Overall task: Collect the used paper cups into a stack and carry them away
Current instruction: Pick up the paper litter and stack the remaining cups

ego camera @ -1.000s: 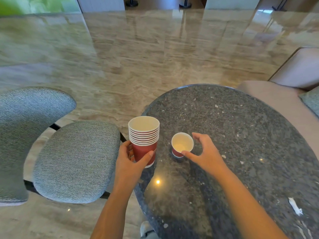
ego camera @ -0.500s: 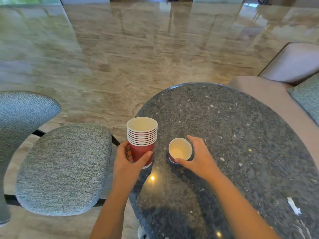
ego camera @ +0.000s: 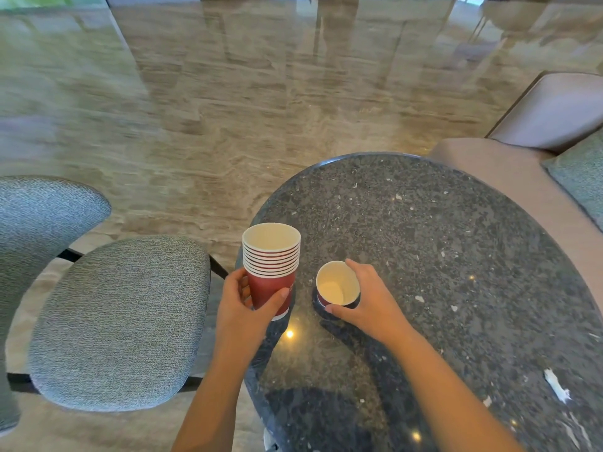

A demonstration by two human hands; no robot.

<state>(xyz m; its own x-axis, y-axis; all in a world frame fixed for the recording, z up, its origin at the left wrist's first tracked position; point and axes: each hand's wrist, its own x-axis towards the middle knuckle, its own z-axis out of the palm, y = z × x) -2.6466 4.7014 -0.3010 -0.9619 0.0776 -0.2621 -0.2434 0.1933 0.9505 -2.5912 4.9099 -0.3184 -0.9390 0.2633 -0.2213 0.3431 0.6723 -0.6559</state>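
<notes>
Nearby edge: the stack of cups (ego camera: pixel 270 256) is held at the left rim of the round stone table (ego camera: pixel 440 256); a grey chair (ego camera: pixel 120 321) stands just left of it.
Open room: the tabletop extends far and right of the cups; a paper scrap (ego camera: pixel 556 389) lies near right.
Left hand (ego camera: pixel 243 308): fingers and thumb wrap the lower stack.
Right hand (ego camera: pixel 372 301): thumb and fingers curl round the single cup (ego camera: pixel 337 287), upright on the table, just right of the stack, not touching it.
Surroundings: polished marble floor (ego camera: pixel 228 109); beige sofa (ego camera: pixel 522 177) far right.
</notes>
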